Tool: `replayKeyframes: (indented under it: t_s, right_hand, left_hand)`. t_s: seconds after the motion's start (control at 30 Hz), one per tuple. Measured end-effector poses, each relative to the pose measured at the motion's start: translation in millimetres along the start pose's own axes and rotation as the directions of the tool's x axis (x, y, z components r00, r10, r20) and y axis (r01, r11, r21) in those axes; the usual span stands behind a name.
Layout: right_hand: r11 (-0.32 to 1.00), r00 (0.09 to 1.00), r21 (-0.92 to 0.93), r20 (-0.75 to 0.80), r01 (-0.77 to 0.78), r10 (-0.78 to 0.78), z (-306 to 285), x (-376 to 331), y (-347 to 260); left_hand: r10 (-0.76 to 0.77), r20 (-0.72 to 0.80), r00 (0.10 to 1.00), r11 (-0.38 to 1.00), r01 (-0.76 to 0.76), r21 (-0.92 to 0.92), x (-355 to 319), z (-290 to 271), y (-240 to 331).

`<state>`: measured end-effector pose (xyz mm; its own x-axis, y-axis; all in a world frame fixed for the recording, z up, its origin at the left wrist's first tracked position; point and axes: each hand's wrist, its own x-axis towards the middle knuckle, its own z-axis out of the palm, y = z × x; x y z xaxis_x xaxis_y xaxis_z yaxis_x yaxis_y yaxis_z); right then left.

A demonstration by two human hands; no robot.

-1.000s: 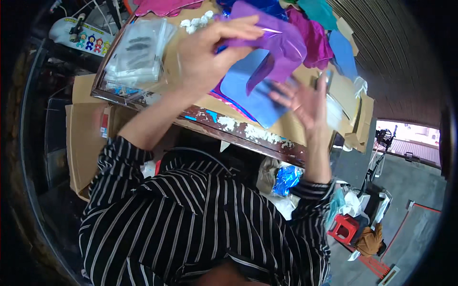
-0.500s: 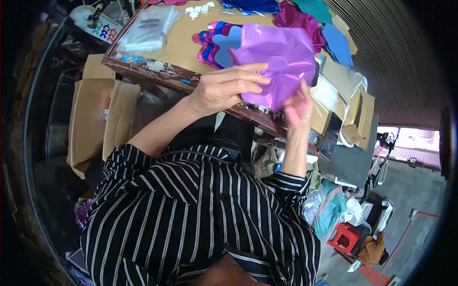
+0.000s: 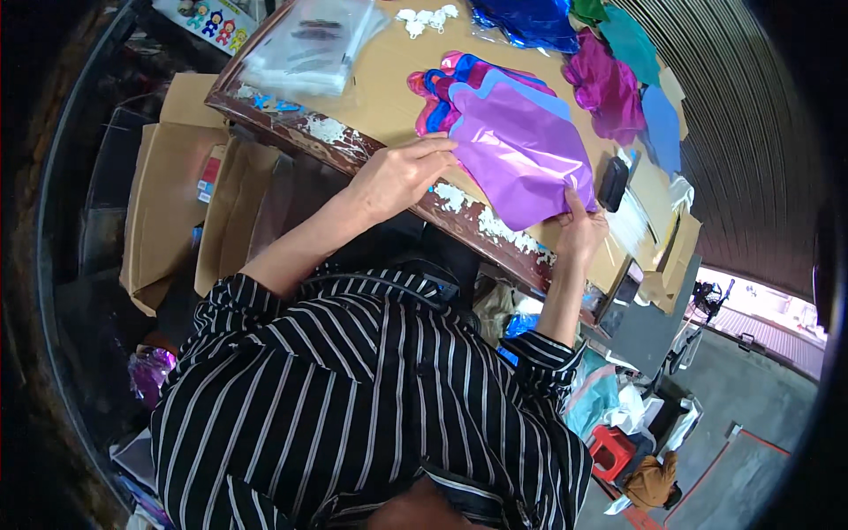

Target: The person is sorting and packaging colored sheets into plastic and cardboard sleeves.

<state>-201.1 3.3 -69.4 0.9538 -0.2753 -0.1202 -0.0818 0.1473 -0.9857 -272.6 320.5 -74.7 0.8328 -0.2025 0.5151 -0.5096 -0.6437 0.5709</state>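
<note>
Change: the purple foil sheet (image 3: 521, 159), held up in the air a second ago, now lies flat on the worktop (image 3: 380, 97), on top of a fanned stack of blue and pink sheets (image 3: 450, 79).
Left hand (image 3: 402, 172): down at the sheet's near-left corner, fingers curled and pressing its edge; a full pinch is hard to make out from here.
Right hand (image 3: 581, 231): at the sheet's near-right corner, thumb on top, nipping the edge.
Surface: brown board top with a chipped, white-flecked front rim; a clear plastic bag pile (image 3: 309, 44) far left, a small black object (image 3: 612, 183) just right of the sheet.
Room: flattened cardboard boxes (image 3: 168, 203) lean below the worktop; a red stool (image 3: 614, 450) sits on the floor at right.
</note>
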Motion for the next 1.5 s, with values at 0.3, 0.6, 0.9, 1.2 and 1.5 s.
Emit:
replayKeyframes:
  t_s: [0.3, 0.6, 0.9, 1.2, 1.5]
  right_hand:
    - [0.949, 0.994, -0.311, 0.082, -0.049, 0.078, -7, -6, -27]
    - [0.187, 0.766, -0.747, 0.593, 0.639, -0.249, 19, -35, -85]
    - [0.108, 0.49, -0.49, 0.871, 0.865, 0.021, 32, -1, -74]
    - [0.088, 0.464, -0.459, 0.885, 0.884, -0.046, 12, 68, -132]
    - [0.071, 0.444, -0.438, 0.89, 0.896, -0.105, -8, 111, -134]
  left_hand:
    - [0.175, 0.074, 0.982, 0.984, -0.173, -0.032, 28, -1, 10]
    - [0.32, 0.324, 0.89, 0.941, -0.261, -0.214, 59, -25, 12]
    - [0.32, 0.25, 0.914, 0.946, -0.325, -0.022, 301, 23, -85]
    - [0.309, 0.219, 0.925, 0.682, -0.376, 0.628, 491, 190, -165]
    - [-0.038, 0.22, 0.975, 0.741, -0.12, 0.661, 519, 245, -181]
